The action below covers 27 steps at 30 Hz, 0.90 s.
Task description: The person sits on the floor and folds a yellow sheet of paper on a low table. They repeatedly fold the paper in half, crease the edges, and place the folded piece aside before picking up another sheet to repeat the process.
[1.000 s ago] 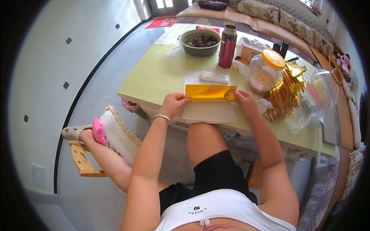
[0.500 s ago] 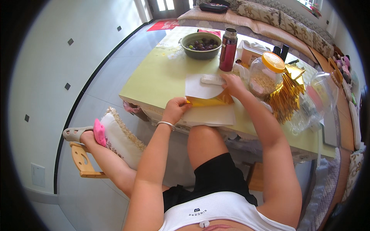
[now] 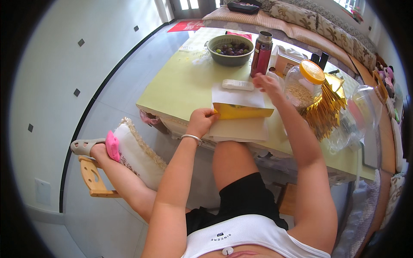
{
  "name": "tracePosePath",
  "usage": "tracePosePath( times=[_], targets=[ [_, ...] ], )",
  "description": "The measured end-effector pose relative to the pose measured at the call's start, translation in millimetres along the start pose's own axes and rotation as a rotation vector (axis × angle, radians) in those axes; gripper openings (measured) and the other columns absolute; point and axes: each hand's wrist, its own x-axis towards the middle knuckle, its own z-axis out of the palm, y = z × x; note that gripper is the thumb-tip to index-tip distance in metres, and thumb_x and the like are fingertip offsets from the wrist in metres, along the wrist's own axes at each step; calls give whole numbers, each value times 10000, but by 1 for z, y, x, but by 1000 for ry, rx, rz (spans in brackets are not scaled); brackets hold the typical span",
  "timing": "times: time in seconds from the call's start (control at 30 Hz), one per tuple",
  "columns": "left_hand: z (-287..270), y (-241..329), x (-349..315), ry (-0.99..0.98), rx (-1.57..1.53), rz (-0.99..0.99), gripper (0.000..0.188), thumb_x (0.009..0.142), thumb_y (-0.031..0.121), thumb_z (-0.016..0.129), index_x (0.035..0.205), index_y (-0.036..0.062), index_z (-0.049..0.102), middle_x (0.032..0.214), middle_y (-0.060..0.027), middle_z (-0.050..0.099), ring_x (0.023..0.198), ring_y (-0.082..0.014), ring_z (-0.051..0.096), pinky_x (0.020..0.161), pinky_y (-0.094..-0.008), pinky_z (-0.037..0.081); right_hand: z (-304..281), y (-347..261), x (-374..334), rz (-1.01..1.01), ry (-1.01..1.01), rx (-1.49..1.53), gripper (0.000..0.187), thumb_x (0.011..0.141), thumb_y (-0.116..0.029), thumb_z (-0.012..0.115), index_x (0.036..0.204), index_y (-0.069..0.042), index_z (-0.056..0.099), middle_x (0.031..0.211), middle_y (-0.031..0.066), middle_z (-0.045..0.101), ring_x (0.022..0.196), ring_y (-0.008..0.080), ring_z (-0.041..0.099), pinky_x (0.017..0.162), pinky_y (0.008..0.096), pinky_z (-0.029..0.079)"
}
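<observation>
My left hand pinches the left end of a gold foil sheet lying across white paper at the table's near edge. The foil's far edge is straight and seems folded. Just beyond it, a white oblong object rests on the far part of the white paper; its kind is unclear. My right hand, slightly blurred, hovers right of that object and in front of the thermos. Its fingers are loosely extended, with nothing visible in them.
A grey-green colander of grapes stands at the back of the table. To the right are an orange-lidded jar, a stack of folded gold foil, a clear plastic container and a tissue box. A cushion lies lower left.
My right hand has come off the white oblong object and moved up and right. The foil now shows a straight far edge, where a curved one showed before. My left hand keeps its pinch.
</observation>
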Motion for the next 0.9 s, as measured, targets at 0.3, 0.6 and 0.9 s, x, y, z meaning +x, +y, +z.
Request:
tracePosePath(
  times=[0.3, 0.6, 0.9],
  targets=[
    [10, 13, 5, 105, 102, -135, 194, 797, 173, 758, 812, -20, 744, 690, -91, 707, 609, -128, 613, 612, -309, 493, -8, -3, -125, -52, -45, -114, 359, 919, -376, 687, 946, -20, 725, 811, -9, 672, 723, 102, 581, 693, 279, 442],
    [16, -13, 20, 353, 571, 51, 204, 788, 185, 751, 722, -6, 724, 773, -184, 671, 797, -332, 622, 786, -432, 496, 15, 7, -106, -41, 151, -467, 243, 865, -273, 723, 877, -32, 699, 664, 74, 664, 618, 132, 606, 603, 312, 463],
    [17, -10, 23, 432, 720, 147, 258, 780, 215, 754, 693, -24, 718, 734, -223, 659, 729, -379, 635, 744, -468, 504, 22, 8, -120, -68, 198, -490, 395, 896, -423, 668, 790, -44, 703, 677, 84, 679, 611, 210, 627, 598, 358, 463]
  ],
)
